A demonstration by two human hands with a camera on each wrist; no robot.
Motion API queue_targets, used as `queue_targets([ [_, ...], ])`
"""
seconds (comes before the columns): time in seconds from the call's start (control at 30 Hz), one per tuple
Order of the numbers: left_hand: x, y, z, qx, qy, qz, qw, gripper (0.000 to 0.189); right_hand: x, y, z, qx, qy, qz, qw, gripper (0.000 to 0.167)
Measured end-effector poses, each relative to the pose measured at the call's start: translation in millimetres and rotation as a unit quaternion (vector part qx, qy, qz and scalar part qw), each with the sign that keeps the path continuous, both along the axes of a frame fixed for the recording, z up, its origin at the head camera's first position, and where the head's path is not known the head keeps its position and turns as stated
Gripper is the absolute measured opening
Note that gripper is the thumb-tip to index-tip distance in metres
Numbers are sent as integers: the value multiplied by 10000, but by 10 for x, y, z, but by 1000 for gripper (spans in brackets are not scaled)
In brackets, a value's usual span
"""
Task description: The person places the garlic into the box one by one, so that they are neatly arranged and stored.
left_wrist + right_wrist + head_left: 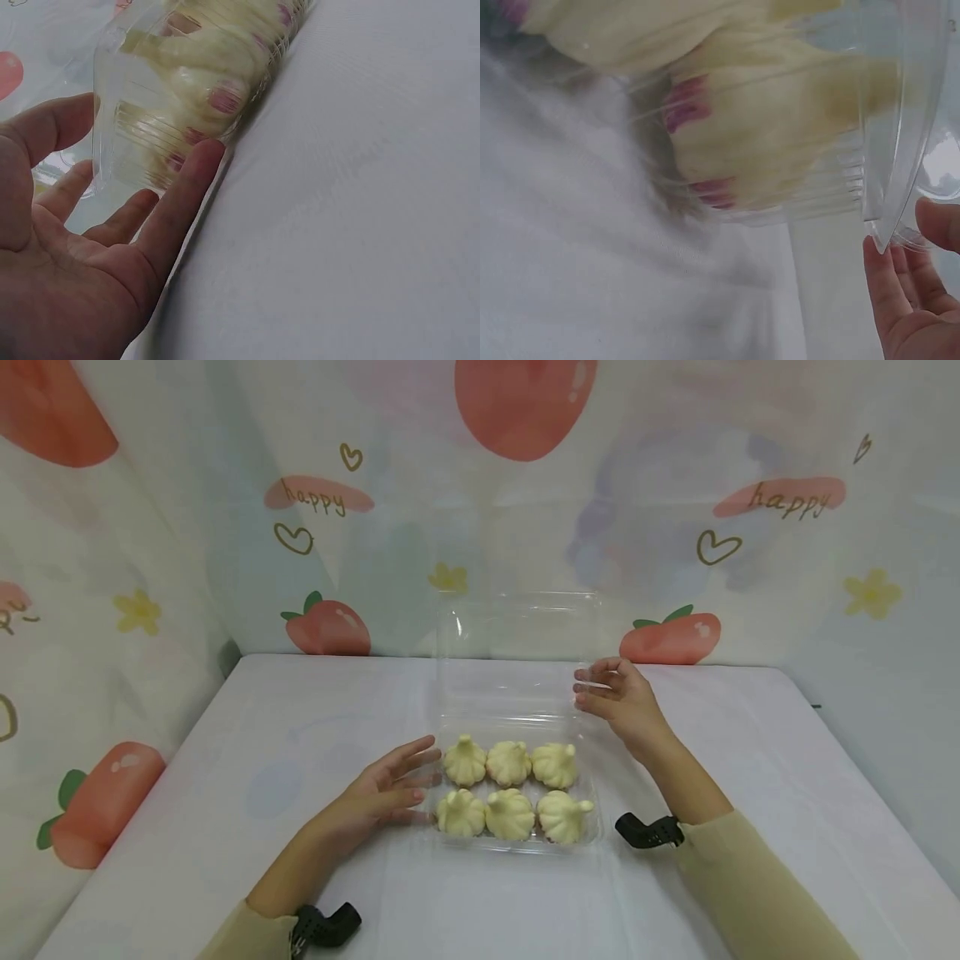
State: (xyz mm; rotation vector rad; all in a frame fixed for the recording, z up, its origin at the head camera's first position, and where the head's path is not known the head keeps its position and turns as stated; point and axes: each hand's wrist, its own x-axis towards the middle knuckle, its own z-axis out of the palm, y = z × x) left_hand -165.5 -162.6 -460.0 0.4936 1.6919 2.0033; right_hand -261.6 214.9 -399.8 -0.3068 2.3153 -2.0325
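A clear plastic clamshell box (pixel 517 847) holds several pale garlic bulbs (pixel 511 814) in two rows, their purple root ends showing through the wall in both wrist views. Its clear lid (pixel 517 635) stands raised at the back. At the box's left side is my left hand (pixel 375 789), fingers spread and fairly straight, with fingertips against the wall and rim. My right hand (pixel 618 697) is by the lid's lower right edge, near the hinge, its fingers loosely extended. In the right wrist view, a fingertip meets the box's rim corner and the thumb (pixel 939 225) stays apart.
A white cloth (pixel 300 727) covers the table under the box. Behind it hangs a printed curtain (pixel 525 527) with fruit, hearts and lettering. Black bands (pixel 648 832) with small devices are on both wrists, beside beige sleeves.
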Motion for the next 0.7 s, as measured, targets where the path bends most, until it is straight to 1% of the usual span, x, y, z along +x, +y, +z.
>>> queue_targets([
  [0.1,-20,51,7,-6,-31,-7,10000,71,67,46,-2,98,184,-148,9997,31],
  [0.2,-31,79,2,6,34,-24,10000,71,138,86,-4,100,300,-232,9992,28],
  [0.3,-32,71,-14,16,82,-45,10000,71,200,106,-22,145,446,-212,9987,28],
  [0.4,-40,69,-26,29,112,-68,9999,70,263,143,-34,148,604,-91,9980,27],
  [0.47,-45,69,-34,47,99,-77,9999,70,307,171,-41,176,716,-18,9973,19],
  [0.53,-48,65,-43,66,106,-86,9999,70,355,201,-45,190,795,25,9967,7],
  [0.57,-49,61,-49,71,105,-90,9999,70,379,216,-45,235,827,34,9963,7],
  [0.63,-50,56,-61,72,122,-112,9998,70,423,242,-41,364,824,-4,9959,19],
  [0.7,-49,51,-71,76,135,-123,9998,69,456,258,-27,541,765,-26,9956,27],
])
